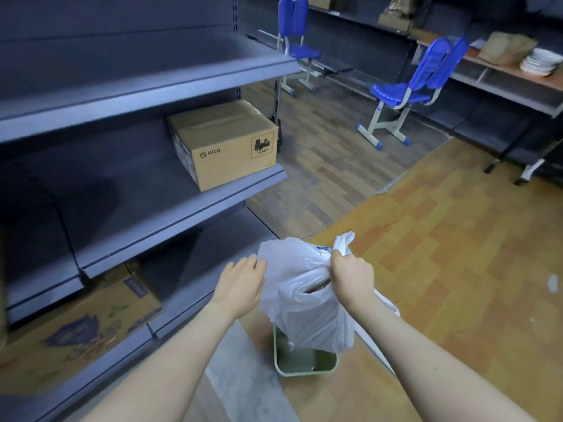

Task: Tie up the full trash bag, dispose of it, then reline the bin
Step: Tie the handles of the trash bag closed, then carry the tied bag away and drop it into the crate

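"PICO" and "UN 3481" on shelved carton [225, 144]

Grey metal shelving [128, 86] lines the left, holding a cardboard box [225, 144]. Two blue chairs [408, 92] stand on the wood-plank floor [457, 254].

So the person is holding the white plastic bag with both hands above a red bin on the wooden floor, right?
Not quite: the head view shows the bin is pale green, not red. Otherwise yes: the left hand and right hand hold the white plastic bag above it, on the wooden floor.
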